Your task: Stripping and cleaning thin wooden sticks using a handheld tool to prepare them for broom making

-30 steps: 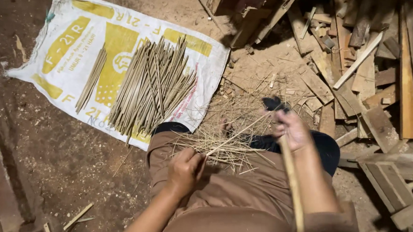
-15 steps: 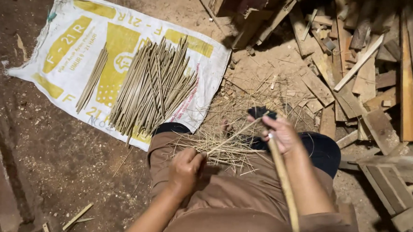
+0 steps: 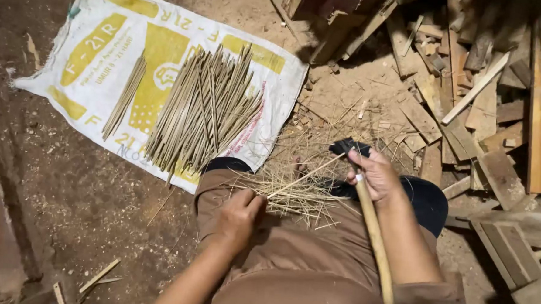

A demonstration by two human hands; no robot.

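**A:** What do you count from your end?

**B:** I see two hands. My left hand (image 3: 238, 216) rests on the lap, fingers curled and pinching the near end of one thin bamboo stick (image 3: 306, 175). My right hand (image 3: 376, 175) is closed around one long wooden handle (image 3: 375, 241), which runs back along the forearm; the dark blade end (image 3: 345, 147) sits just beyond the fingers.

**A:** Where is the stick?

**B:** It slants from the left hand up toward the right, its far tip touching or just beside the blade; I cannot tell which. Below it, between the hands, lies a loose heap of shavings (image 3: 293, 195) on the brown trousers.

**A:** And farther out?

**B:** Beyond the left hand, one white and yellow sack (image 3: 104, 53) lies on the dirt floor with two piles: a big pile of sticks (image 3: 202, 112) and a small bundle (image 3: 124, 97) to its left, too many to count. Beyond the right hand is a jumble of wood scraps (image 3: 467, 100).
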